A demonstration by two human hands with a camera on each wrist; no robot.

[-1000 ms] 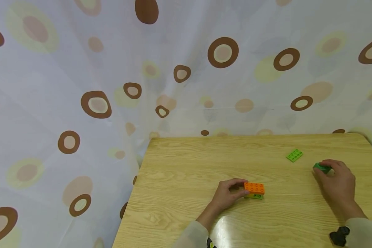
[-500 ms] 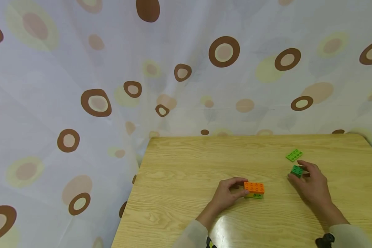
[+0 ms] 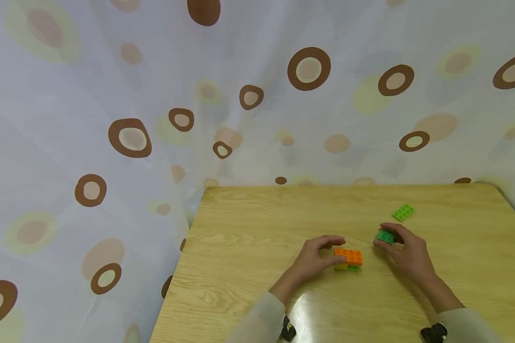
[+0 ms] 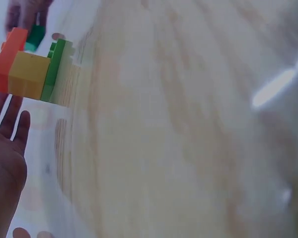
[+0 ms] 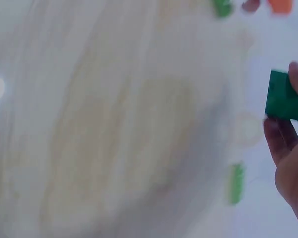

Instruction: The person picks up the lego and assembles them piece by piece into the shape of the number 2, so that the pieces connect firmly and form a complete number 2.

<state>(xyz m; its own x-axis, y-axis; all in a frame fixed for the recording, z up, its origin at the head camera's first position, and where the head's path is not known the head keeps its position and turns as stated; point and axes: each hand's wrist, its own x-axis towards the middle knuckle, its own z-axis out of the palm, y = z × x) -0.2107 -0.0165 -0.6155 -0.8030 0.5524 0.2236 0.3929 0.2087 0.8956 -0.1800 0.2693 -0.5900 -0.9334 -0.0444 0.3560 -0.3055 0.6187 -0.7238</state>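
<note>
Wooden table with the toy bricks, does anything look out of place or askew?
Nothing stands out. The stacked orange, yellow and green bricks sit flat by the left hand, the right hand holds a dark green brick, and a light green flat brick lies undisturbed.
</note>
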